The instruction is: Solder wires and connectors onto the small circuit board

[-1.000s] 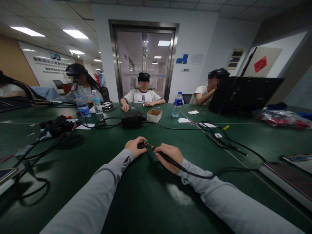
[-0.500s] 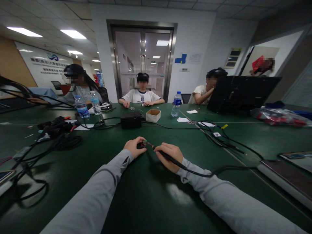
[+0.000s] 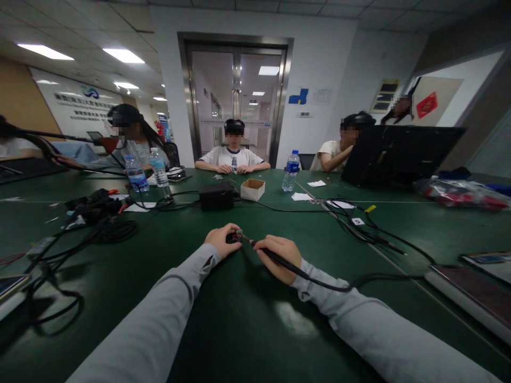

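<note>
My left hand (image 3: 221,239) rests on the green table (image 3: 247,330) with its fingers pinched round a small dark electronic part (image 3: 235,235) that has a green and red spot on top. My right hand (image 3: 278,255) is closed like a pen grip on a black corded tool (image 3: 261,250), apparently a soldering iron. Its thin tip points left and meets the small part. The tool's black cable (image 3: 359,281) trails off to the right across the table. Both forearms are in grey sleeves.
A black box (image 3: 216,195) and an open cardboard box (image 3: 252,189) stand beyond my hands. Cables lie tangled at the left (image 3: 104,226) and right (image 3: 359,223). Water bottles (image 3: 290,171) stand further back. Three people sit at the far side. A laptop (image 3: 471,295) lies at the right edge.
Both hands keep their grip and stay almost still. The person opposite has drawn both hands together. The view shifted slightly.
</note>
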A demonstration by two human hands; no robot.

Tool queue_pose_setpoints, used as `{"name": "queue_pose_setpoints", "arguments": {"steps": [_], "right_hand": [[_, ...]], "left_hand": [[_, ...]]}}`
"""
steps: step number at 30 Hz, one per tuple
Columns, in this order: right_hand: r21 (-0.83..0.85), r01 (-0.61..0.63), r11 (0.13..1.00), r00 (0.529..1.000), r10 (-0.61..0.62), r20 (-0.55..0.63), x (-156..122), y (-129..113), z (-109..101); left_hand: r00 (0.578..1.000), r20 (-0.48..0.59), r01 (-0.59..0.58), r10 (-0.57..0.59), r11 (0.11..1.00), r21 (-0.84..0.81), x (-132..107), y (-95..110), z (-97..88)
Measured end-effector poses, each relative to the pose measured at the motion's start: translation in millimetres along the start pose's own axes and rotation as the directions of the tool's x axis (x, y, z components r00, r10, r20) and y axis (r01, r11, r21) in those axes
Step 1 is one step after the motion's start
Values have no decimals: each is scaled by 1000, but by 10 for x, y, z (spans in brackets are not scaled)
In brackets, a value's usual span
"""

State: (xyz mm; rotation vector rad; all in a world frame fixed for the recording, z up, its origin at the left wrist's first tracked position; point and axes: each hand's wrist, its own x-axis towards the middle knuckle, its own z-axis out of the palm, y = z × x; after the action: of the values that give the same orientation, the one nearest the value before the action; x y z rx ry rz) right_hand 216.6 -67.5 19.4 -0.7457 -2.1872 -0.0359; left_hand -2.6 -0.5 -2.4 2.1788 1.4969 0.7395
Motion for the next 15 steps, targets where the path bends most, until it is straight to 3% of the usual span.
{"name": "queue_pose_setpoints", "arguments": {"steps": [11, 15], "right_hand": [[17, -10, 1000, 999, 10, 43, 5, -1, 1], [14, -2, 1000, 1000, 2, -12, 2, -7, -13]], "left_hand": [[1000, 1, -6, 6, 999, 35, -4, 20, -16], [1000, 9, -3, 3, 1000, 31, -8, 29, -20]]}}
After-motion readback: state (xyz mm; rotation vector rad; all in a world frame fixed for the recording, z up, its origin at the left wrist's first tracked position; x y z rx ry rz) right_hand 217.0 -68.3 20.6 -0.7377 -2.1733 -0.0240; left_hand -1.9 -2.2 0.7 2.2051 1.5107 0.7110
